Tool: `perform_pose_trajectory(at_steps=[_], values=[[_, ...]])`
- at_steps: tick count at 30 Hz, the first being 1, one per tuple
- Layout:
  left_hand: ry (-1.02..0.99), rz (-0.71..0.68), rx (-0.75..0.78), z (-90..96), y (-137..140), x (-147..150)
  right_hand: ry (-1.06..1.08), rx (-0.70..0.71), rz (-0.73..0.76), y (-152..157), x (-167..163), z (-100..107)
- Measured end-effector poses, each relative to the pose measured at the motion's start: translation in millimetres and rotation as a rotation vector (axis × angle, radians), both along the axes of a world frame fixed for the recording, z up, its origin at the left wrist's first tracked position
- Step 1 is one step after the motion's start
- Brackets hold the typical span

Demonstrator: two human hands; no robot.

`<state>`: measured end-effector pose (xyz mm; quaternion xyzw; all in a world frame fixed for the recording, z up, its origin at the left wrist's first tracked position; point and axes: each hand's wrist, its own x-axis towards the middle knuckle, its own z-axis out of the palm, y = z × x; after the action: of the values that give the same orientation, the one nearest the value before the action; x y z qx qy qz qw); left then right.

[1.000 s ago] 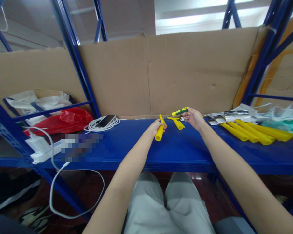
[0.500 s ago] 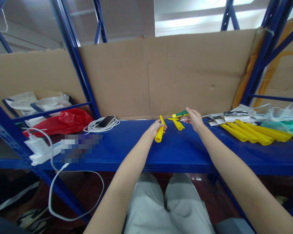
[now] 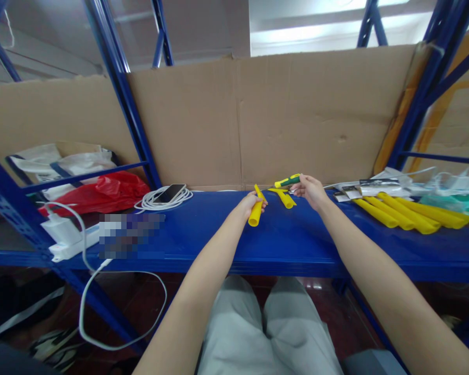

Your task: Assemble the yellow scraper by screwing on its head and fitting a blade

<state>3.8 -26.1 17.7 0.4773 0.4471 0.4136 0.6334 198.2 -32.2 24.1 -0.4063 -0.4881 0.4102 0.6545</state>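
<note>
My left hand (image 3: 250, 204) is closed around a yellow hollow tube (image 3: 255, 214), its round open end facing me. My right hand (image 3: 311, 190) grips the end of a screwdriver (image 3: 287, 181) with a green and yellow handle. Its thin shaft points left, towards the upper part of the tube; whether the tip touches the tube cannot be made out. Between my hands, a T-shaped yellow piece (image 3: 285, 200) with a hollow end lies on the blue shelf (image 3: 289, 239), just below the screwdriver.
Several yellow tubular pieces (image 3: 398, 213) lie at the right beside silvery packets (image 3: 380, 186) and a green bag (image 3: 453, 201). On the left are a phone (image 3: 171, 194) on a coiled white cable (image 3: 144, 203), a red plastic bag (image 3: 109, 194) and a power strip (image 3: 72, 248). Cardboard (image 3: 187, 125) stands behind.
The screwdriver handle has shifted slightly up and left relative to my right hand, whose fingers now sit at its end. My left hand and the tube stay nearly still.
</note>
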Motion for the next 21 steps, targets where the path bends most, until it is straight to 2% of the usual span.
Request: perform_pose_trajectory(at_steps=[5,13,21], values=[[0.013,-0.002,0.012,-1.7,1.3,0.1,0.018,-0.023,-0.108,2.4,0.2,-1.5],[0.014,-0.013,0.004,-3.4,3.3,-0.3,-0.021,-0.007,-0.159,2.8,1.0,-2.2],[0.016,0.002,0.003,-0.6,-0.2,0.5,0.044,-0.022,-0.031,-2.3,-0.1,3.1]])
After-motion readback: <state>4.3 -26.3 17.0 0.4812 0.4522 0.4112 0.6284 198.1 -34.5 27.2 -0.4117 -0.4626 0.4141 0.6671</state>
